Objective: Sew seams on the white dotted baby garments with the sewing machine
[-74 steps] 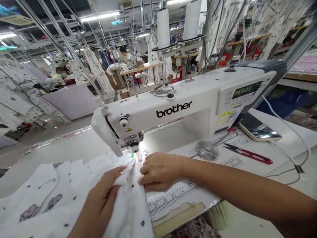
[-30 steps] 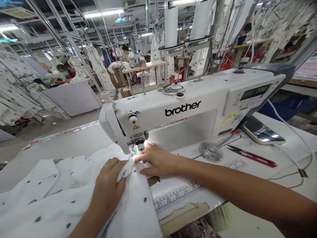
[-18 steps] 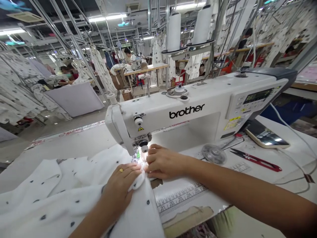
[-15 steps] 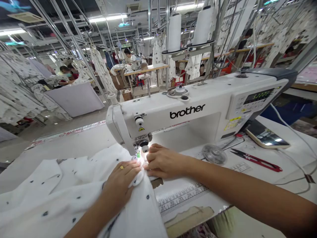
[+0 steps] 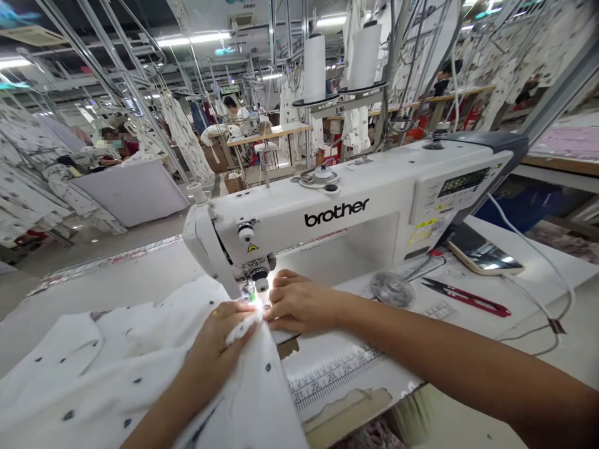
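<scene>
Left hand [image 5: 216, 342] lies with its fingers together, a fold of the dotted cloth [image 5: 110, 368] clamped between them and the thumb. Just beyond its fingertips is the lit foot of the sewing machine [image 5: 290, 215]. From there the cloth's near panel runs lengthwise back past this hand toward the wearer, its narrow end pointing at the foot; the rest spreads out to the hand's left. Right hand [image 5: 302, 304] is curled, fingertips at the cloth's edge beside the foot; whether they pinch it, I cannot tell. Right of that hand lie a clear disc [image 5: 392, 289] and red snips [image 5: 472, 299].
</scene>
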Demonstrator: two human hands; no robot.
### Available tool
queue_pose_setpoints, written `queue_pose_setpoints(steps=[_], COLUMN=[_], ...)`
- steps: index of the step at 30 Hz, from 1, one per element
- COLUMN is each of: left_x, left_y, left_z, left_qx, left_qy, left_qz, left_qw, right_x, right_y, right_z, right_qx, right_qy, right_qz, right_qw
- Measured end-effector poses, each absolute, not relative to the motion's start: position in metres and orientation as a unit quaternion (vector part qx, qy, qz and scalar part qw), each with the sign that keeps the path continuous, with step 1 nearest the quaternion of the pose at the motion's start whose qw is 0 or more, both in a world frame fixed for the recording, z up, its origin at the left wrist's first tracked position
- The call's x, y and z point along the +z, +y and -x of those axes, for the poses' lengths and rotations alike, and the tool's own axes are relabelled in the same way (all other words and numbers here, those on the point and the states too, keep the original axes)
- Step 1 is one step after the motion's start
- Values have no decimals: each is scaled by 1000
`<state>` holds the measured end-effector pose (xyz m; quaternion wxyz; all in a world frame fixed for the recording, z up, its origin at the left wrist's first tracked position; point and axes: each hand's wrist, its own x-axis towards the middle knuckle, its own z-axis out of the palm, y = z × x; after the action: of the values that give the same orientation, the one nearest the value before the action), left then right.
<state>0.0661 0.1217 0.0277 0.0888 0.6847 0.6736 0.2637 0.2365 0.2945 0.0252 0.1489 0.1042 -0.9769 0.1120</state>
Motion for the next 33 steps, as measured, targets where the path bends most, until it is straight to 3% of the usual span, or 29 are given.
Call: queue_pose_setpoints(steps=[6,10,21,26,30,33], left_x=[15,11,13,24,28,18], left_y=[110,113,130,116,71,35], left_z=[-66,-61,-46,-54,-73,-88], left_qx=[161,134,115,84,123,159], left_qy=[635,616,631,659,702,722], left_qz=[-754,-771,-763,-746,-697,-665], left_qw=[-52,-90,-82,-37,-84,-102], right_x=[26,25,23,45,45,9], right_y=[292,288,295,283,239,196], right_z=[-238,-238,-230,-243,-303,-361], right_qx=[72,58,48,65,166,175], right_qy=[-981,-984,-986,-986,-958,-927], right_qz=[-75,-49,-20,18,33,10], right_qw=[164,164,156,151,231,332])
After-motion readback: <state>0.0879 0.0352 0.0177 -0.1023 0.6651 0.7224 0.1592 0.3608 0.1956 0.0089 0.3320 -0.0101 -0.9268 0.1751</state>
